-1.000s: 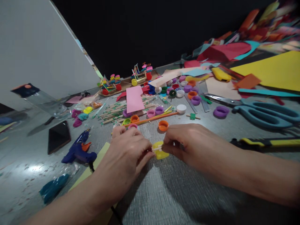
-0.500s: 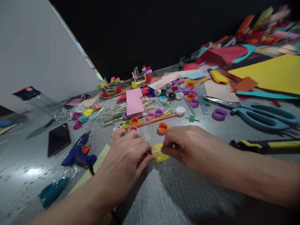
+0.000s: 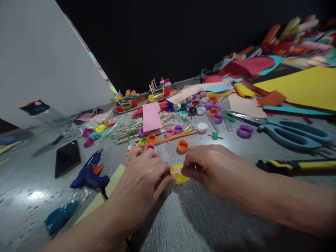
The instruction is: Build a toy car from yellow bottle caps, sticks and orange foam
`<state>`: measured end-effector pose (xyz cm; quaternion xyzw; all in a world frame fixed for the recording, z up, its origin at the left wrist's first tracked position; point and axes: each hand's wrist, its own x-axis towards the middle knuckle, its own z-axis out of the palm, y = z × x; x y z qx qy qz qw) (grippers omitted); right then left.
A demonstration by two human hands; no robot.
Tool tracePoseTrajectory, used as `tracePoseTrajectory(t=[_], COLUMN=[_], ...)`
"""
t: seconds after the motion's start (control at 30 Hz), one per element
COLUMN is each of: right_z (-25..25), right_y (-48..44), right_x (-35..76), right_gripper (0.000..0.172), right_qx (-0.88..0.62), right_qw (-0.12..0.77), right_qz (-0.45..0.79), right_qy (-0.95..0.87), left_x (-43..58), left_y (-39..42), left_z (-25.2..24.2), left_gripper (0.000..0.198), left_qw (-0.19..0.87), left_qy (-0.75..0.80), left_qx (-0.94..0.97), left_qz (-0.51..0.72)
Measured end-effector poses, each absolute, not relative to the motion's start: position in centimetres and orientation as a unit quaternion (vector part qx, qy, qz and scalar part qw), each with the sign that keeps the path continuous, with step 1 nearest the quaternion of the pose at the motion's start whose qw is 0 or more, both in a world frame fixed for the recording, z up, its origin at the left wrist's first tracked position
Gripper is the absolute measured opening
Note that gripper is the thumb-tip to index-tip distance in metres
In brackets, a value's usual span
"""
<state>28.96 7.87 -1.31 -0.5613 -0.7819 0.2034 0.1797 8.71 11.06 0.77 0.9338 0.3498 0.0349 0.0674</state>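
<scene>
My left hand and my right hand face each other low over the table. Between their pinched fingertips run short pale wooden sticks, each hand closed on one end. Just behind and under the sticks is a yellow, round plastic piece that looks like a bottle cap; fingers cover part of it. Whether the sticks touch it I cannot tell. An orange bottle cap sits just beyond my right fingertips. Past my left knuckles lie a pink cap and an orange pencil-like stick.
At left are a blue glue gun, a phone and a clear bottle. Blue-handled scissors and a yellow-black cutter lie right. Wrapped sticks, several caps and small stick models stand farther back.
The whole view has shifted slightly, with things sitting a little lower. Both hands keep nearly the same pinch on the sticks over the yellow piece.
</scene>
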Motion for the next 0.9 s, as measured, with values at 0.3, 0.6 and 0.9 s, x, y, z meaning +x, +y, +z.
tracePoseTrajectory(t=[0.3, 0.6, 0.9], right_z=[-1.0, -1.37, -1.57], right_y=[7.91, 7.74, 7.94], right_x=[28.9, 29.14, 29.14], right_gripper=[0.018, 0.016, 0.017], right_qx=[-0.562, -0.556, -0.55], right_qw=[0.182, 0.197, 0.209], right_qz=[0.199, 0.203, 0.187], right_qy=[-0.782, -0.782, -0.787], left_x=[8.66, 8.54, 8.53], left_y=[10.89, 10.93, 10.75], left_z=[0.86, 0.69, 0.77], left_gripper=[0.018, 0.02, 0.018], left_qw=[0.067, 0.065, 0.064], left_qy=[0.354, 0.343, 0.347], left_qx=[0.933, 0.936, 0.935], left_qz=[0.029, 0.045, 0.039])
